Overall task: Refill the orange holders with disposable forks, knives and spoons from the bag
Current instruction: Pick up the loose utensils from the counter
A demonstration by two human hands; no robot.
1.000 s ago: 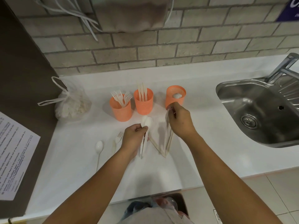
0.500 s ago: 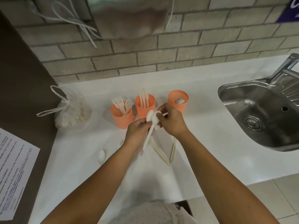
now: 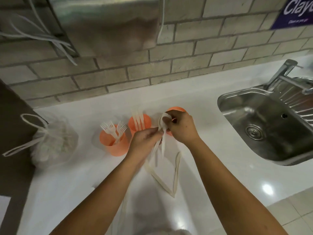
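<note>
Well left of the knife holder sits the tied bag, with the fork holder just left of it. In front of it the left hand grips blurred white spoons by their handles. Just right of it the right hand pinches their bowls, partly hiding the 3rd holder.

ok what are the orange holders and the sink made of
Orange holders: probably plastic, since they are evenly coloured and matte with no gleam. Sink: apparently stainless steel, with a grey brushed surface, bright reflections and a ribbed drainer.
</note>
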